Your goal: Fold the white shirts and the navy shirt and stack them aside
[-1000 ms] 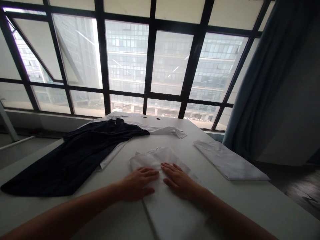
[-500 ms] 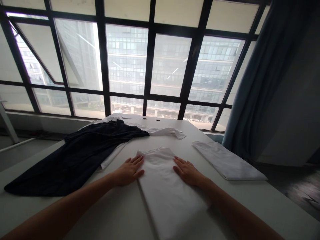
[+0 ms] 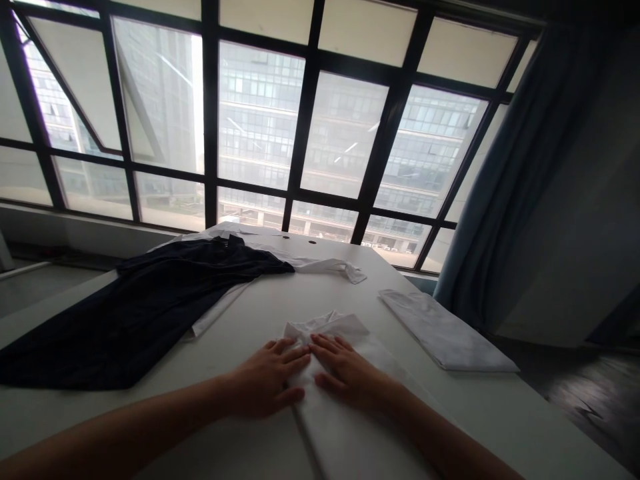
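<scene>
A folded white shirt [image 3: 350, 427] lies lengthwise on the white table in front of me, its collar end pointing away. My left hand [image 3: 273, 377] rests flat on the shirt's left edge, fingers stretched out near the collar end. Beside it, my right hand [image 3: 345, 370] lies palm down on the cloth with its fingers extended. The fingertips of both hands almost meet, and neither hand grips the fabric. Small creases show just beyond the fingertips.
On the left a dark navy garment [image 3: 125, 307] is spread over white clothing [image 3: 330, 263]. Another folded white garment [image 3: 447, 333] lies at the right edge of the table [image 3: 240, 433]. Behind stand large windows [image 3: 260, 113] and a blue curtain [image 3: 485, 220].
My right hand has moved left across the shirt, close to my left hand. Both hands now sit slightly nearer to me, and the camera view has tilted a little.
</scene>
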Demonstrator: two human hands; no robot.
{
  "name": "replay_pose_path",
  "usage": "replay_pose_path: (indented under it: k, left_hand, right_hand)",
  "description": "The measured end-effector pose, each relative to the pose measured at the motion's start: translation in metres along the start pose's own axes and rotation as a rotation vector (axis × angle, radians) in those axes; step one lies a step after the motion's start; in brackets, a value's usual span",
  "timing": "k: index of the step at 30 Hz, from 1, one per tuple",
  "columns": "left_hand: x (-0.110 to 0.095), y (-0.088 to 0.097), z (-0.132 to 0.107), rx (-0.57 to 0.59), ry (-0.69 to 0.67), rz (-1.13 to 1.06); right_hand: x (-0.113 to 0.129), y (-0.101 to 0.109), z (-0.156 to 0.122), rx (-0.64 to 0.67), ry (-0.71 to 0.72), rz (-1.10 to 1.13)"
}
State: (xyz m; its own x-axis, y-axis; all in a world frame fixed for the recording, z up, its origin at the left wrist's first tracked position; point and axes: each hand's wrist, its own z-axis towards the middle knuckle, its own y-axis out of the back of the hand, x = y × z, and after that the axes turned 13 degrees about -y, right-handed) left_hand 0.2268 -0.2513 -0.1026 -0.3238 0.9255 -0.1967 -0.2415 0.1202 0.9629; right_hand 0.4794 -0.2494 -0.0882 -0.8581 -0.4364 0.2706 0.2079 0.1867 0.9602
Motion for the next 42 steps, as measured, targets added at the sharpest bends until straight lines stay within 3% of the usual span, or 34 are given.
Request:
replay_pose_path:
  k: [2,7,10,15,20,24,27,30,34,37,42]
  left_hand:
    - [-0.001,0.001,0.001,0.016,0.018,-0.007]
    - [0.002,0.003,0.002,0.050,0.051,-0.026]
    - [0.004,0.004,0.002,0.062,0.061,-0.053]
    - [0.017,0.002,0.003,0.093,0.084,-0.057]
    - [0.050,0.001,-0.002,0.052,0.186,0.026]
    - [0.080,0.014,-0.012,0.084,0.382,0.104]
    - [0.085,0.018,-0.013,0.013,0.486,0.206]
    - [0.070,0.008,-0.006,-0.123,0.386,0.239]
    - [0.048,-0.010,0.004,-0.052,0.156,0.136]
    - [0.043,-0.013,0.004,0.007,0.118,0.105]
    - [0.038,-0.009,0.003,0.030,0.152,0.100]
  right_hand:
    - [-0.015,-0.003,0.010,0.000,-0.041,-0.005]
    - [-0.085,0.003,0.025,-0.069,-0.483,-0.060]
    - [-0.105,0.005,0.022,-0.083,-0.596,-0.081]
    - [-0.092,0.007,0.019,-0.243,-0.511,-0.178]
    - [-0.061,0.014,0.009,-0.295,-0.347,-0.120]
    - [-0.037,0.012,0.002,-0.195,-0.215,-0.036]
    - [-0.019,0.005,0.000,-0.064,-0.119,-0.011]
    - [0.003,0.000,-0.002,-0.033,-0.012,-0.014]
    - [0.022,-0.001,-0.006,-0.034,0.178,0.037]
    - [0.005,0.000,0.004,-0.076,0.128,0.072]
    - [-0.075,0.000,0.026,-0.125,-0.381,-0.039]
